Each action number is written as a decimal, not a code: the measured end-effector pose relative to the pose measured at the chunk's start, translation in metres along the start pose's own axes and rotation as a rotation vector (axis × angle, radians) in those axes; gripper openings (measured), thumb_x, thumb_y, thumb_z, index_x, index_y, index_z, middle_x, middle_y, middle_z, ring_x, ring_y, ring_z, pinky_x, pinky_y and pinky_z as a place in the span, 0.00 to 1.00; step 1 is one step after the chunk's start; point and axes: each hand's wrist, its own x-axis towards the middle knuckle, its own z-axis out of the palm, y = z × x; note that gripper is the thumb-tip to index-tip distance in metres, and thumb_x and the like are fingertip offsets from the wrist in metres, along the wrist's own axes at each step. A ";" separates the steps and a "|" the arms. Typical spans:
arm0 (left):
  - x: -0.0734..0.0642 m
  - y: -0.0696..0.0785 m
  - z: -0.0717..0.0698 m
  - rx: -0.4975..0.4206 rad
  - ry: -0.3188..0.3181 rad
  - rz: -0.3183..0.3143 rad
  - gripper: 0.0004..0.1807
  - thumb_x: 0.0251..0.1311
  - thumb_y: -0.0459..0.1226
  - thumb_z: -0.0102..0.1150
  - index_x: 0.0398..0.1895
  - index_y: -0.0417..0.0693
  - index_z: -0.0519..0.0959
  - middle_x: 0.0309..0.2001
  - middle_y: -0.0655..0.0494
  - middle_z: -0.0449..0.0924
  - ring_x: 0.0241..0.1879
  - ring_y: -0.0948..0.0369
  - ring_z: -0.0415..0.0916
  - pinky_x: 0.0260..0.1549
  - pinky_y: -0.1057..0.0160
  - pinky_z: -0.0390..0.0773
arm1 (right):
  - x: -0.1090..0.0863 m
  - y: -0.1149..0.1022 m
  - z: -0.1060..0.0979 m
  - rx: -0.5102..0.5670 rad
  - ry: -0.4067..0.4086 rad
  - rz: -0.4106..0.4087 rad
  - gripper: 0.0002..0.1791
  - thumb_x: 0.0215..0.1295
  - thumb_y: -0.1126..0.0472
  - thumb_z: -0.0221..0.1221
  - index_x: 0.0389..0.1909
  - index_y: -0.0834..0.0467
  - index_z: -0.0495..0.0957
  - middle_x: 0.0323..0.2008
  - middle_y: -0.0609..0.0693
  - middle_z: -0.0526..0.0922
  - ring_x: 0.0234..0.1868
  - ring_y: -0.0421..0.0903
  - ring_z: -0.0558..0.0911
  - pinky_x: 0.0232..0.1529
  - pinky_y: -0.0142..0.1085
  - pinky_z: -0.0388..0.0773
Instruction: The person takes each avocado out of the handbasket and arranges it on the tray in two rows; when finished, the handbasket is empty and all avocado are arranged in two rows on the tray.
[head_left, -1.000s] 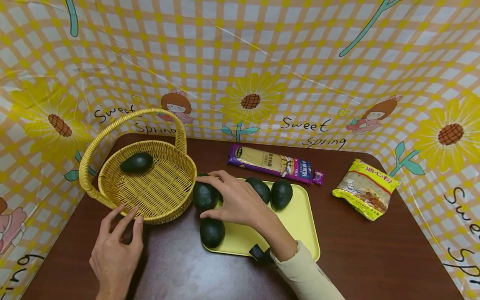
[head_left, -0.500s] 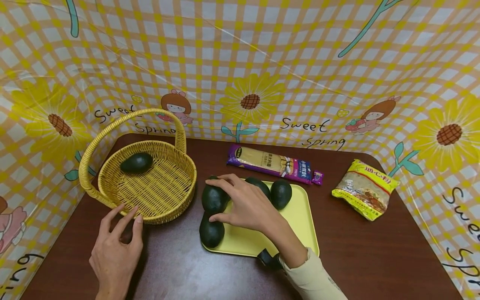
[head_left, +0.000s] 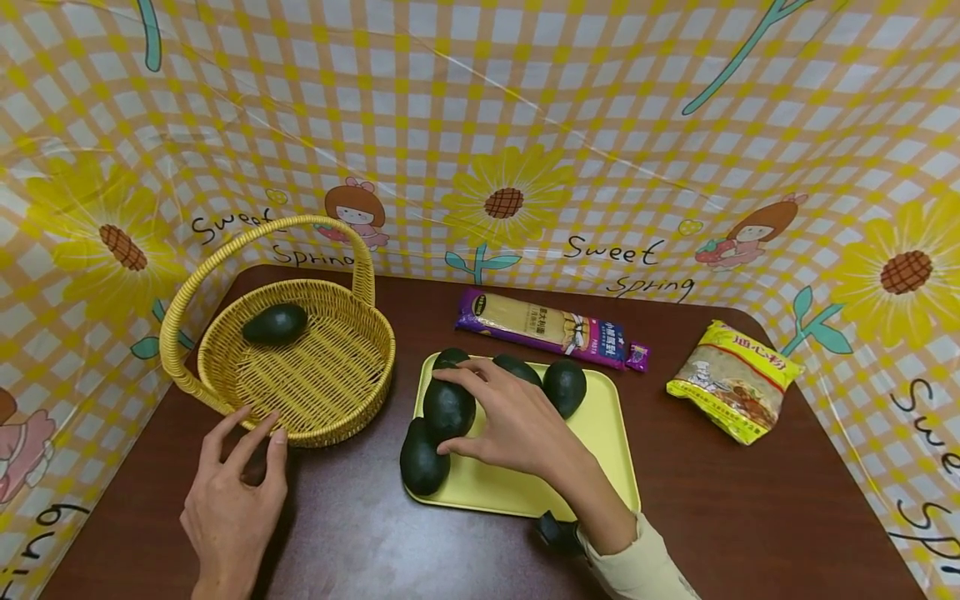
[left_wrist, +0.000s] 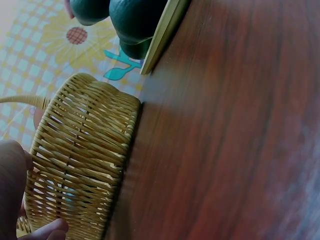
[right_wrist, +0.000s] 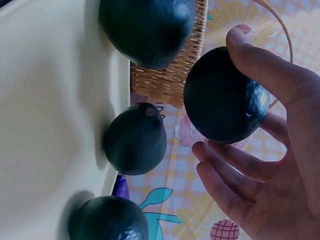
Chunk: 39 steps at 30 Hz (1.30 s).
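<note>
In the head view, my right hand grips a dark green avocado between thumb and fingers, over the left part of a yellow tray. The right wrist view shows that avocado held apart from the others. Several more avocados are on the tray, including one at the front left and one at the back right. My left hand holds the near rim of a wicker basket, fingers over the edge and thumb outside. A single avocado lies inside the basket.
Behind the tray lies a purple pasta packet. A yellow-and-clear bag of pasta rests on the right of the brown table. The basket's tall handle arches above it. A checked flower-print cloth surrounds the table.
My right hand has carried the avocado rightward, from beside the basket's right edge to over the tray. The left hand and basket have stayed in place.
</note>
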 end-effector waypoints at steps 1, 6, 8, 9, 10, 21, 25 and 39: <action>0.000 0.000 0.000 0.000 0.002 0.003 0.13 0.72 0.44 0.70 0.56 0.56 0.92 0.66 0.53 0.83 0.16 0.62 0.73 0.12 0.66 0.62 | -0.001 0.001 0.000 0.000 0.003 0.000 0.50 0.49 0.33 0.82 0.74 0.41 0.76 0.65 0.51 0.81 0.51 0.49 0.86 0.41 0.44 0.82; 0.001 -0.001 0.000 0.006 0.014 0.015 0.13 0.71 0.43 0.71 0.55 0.56 0.93 0.66 0.53 0.83 0.16 0.62 0.72 0.12 0.66 0.61 | -0.007 0.004 0.001 -0.001 0.024 -0.007 0.50 0.48 0.34 0.83 0.73 0.42 0.77 0.63 0.50 0.81 0.45 0.46 0.86 0.37 0.41 0.80; 0.001 -0.001 0.000 0.007 0.016 0.013 0.13 0.71 0.44 0.71 0.55 0.56 0.93 0.66 0.53 0.82 0.16 0.61 0.71 0.12 0.65 0.61 | -0.009 0.006 0.001 -0.005 0.031 -0.008 0.51 0.47 0.34 0.84 0.73 0.42 0.77 0.61 0.50 0.82 0.45 0.45 0.85 0.38 0.41 0.81; 0.001 -0.001 0.000 0.006 0.016 0.012 0.13 0.71 0.44 0.71 0.55 0.56 0.93 0.66 0.53 0.82 0.16 0.61 0.71 0.13 0.64 0.61 | -0.010 0.007 0.001 -0.006 0.033 -0.008 0.51 0.46 0.34 0.84 0.73 0.42 0.77 0.61 0.49 0.82 0.46 0.45 0.86 0.38 0.42 0.81; 0.001 -0.001 0.000 0.005 0.015 0.010 0.13 0.71 0.44 0.71 0.55 0.56 0.93 0.66 0.53 0.82 0.16 0.62 0.71 0.13 0.64 0.61 | -0.012 0.007 0.001 -0.006 0.035 -0.009 0.51 0.46 0.34 0.84 0.72 0.42 0.77 0.60 0.49 0.82 0.46 0.45 0.86 0.38 0.42 0.81; 0.000 -0.001 0.000 0.005 0.005 -0.001 0.12 0.71 0.44 0.71 0.54 0.56 0.93 0.66 0.53 0.82 0.17 0.58 0.74 0.13 0.63 0.62 | -0.023 0.014 0.001 -0.012 0.033 0.022 0.51 0.44 0.34 0.85 0.71 0.41 0.78 0.59 0.51 0.83 0.44 0.45 0.85 0.32 0.38 0.77; 0.001 -0.001 0.001 0.005 0.013 0.008 0.12 0.72 0.44 0.70 0.54 0.56 0.93 0.66 0.53 0.82 0.17 0.59 0.74 0.14 0.63 0.62 | -0.026 0.015 0.001 -0.020 0.015 0.036 0.50 0.44 0.34 0.84 0.71 0.41 0.77 0.60 0.52 0.83 0.45 0.46 0.86 0.33 0.38 0.78; 0.000 0.000 0.000 0.004 -0.011 -0.006 0.12 0.72 0.44 0.70 0.55 0.56 0.92 0.66 0.52 0.82 0.14 0.65 0.66 0.13 0.63 0.61 | -0.037 0.018 0.004 -0.036 -0.013 0.041 0.49 0.45 0.33 0.84 0.70 0.43 0.79 0.61 0.52 0.83 0.49 0.48 0.87 0.33 0.38 0.80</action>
